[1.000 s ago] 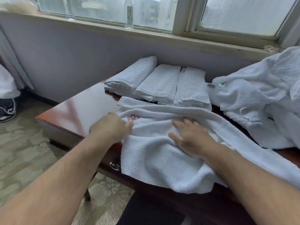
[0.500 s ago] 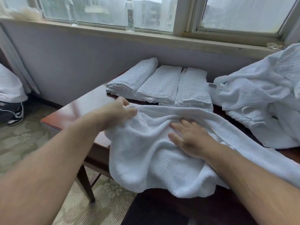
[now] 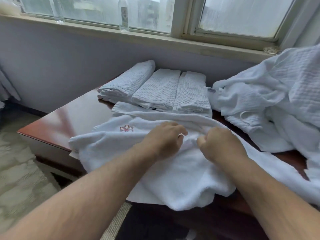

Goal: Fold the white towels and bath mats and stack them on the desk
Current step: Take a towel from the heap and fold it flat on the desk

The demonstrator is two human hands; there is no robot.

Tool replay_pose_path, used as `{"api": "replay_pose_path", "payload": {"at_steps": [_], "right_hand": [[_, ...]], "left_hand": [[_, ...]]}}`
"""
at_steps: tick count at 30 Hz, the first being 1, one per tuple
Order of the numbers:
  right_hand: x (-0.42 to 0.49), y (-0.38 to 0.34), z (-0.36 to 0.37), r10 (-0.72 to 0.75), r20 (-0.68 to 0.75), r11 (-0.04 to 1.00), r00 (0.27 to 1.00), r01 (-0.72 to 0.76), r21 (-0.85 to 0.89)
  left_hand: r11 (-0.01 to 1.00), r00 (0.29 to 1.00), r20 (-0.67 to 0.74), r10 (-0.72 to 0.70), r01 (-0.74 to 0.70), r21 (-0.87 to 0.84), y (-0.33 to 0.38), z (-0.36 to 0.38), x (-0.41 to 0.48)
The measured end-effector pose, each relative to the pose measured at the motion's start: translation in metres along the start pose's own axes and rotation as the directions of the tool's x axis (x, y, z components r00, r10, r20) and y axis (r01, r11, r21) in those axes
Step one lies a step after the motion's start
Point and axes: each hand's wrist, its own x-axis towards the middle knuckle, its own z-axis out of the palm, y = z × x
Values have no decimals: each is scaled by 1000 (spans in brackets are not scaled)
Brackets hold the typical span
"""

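We saw a large white towel (image 3: 173,170) lying spread and wrinkled across the near part of the brown tabletop (image 3: 78,115), with its front edge hanging over the near edge. A small pink embroidered mark (image 3: 126,128) was visible on the towel, to the left of the hands. Both hands were close together at the middle of the towel, just beside a raised fold. The right hand (image 3: 220,144) was closed like a fist, and its fingers held a bunch of the cloth at this fold. The left hand (image 3: 164,139) had its fingers (image 3: 180,131) curled down on the cloth; it seemed to pinch the same fold, but the grip itself was hidden under the hand. Behind the towel, near the wall, three folded waffle-pattern pieces (image 3: 157,87) lay side by side and touched each other, and the nearest of them touched the far edge of the towel. To the right, a loose pile of white linen (image 3: 268,101) covered that side of the tabletop. A clear bottle (image 3: 124,14) stood upright on the window sill (image 3: 103,32) above. A patterned carpet (image 3: 17,170) was on the floor at the left.
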Motion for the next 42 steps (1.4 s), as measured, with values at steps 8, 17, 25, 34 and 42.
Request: {"api": "replay_pose_path", "payload": {"at_steps": [8,17,25,34,42], "right_hand": [[-22,64,-33,317,198,910,927,-239,-338],[21,122,-16,-22,-111,907,994,-27,-421],[30,114,-50,260,2,777,966,-208,-594],[13,177,-69,571,44,629,820,-402,-665],[16,159,-29,202,82,963,976,-183,-199]], "left_hand": [[969,970,198,140,-176,175,42,58,26],[963,947,317,46,-126,237,21,42,5],[939,955,178,-239,180,293,61,34,29],[970,955,281,96,-153,187,102,93,30],[974,921,379,-86,-2,226,53,58,23]]}}
